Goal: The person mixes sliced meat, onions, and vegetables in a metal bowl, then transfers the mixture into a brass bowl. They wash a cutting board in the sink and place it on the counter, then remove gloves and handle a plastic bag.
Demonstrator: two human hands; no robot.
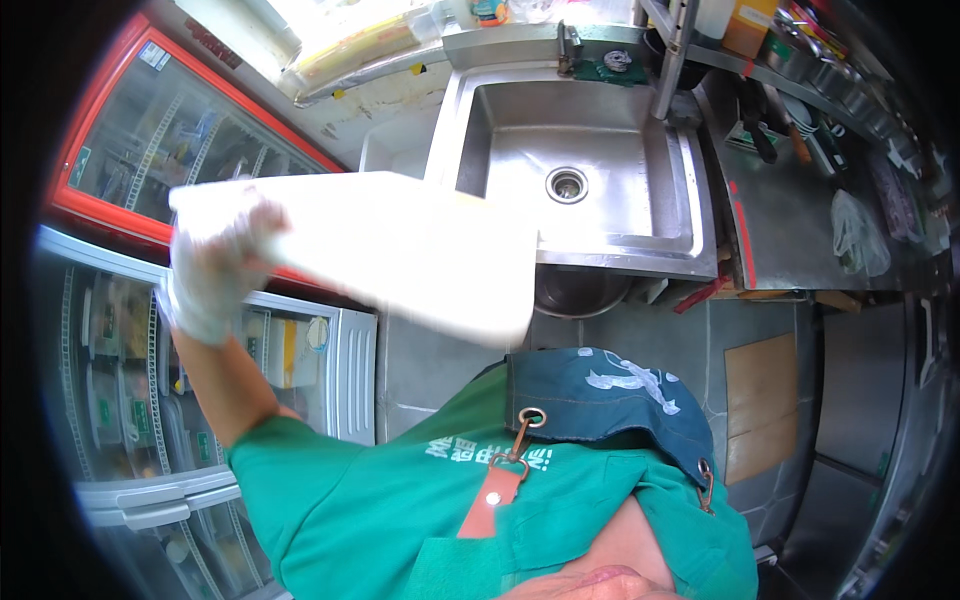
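My left hand [225, 247], in a thin translucent plastic glove, is raised at the left and grips a large white flat board [420, 255] near its left end. The board is overexposed and a little blurred, so its exact kind cannot be told. It reaches rightward in front of my chest, and its far end covers the left front corner of a stainless-steel sink [517, 259]. My right hand is out of view. Before me, the sink basin shows a round drain [566, 185], with a faucet [565, 49] at its back edge.
Glass-door refrigerators, one red-framed [105, 217] and one white-framed [356, 375], stand at the left. On the right are a steel counter [795, 225] with a plastic bag [857, 232] and a knife holder [750, 135]. A metal bowl [585, 300] is below the sink; cardboard [761, 409] lies on the floor.
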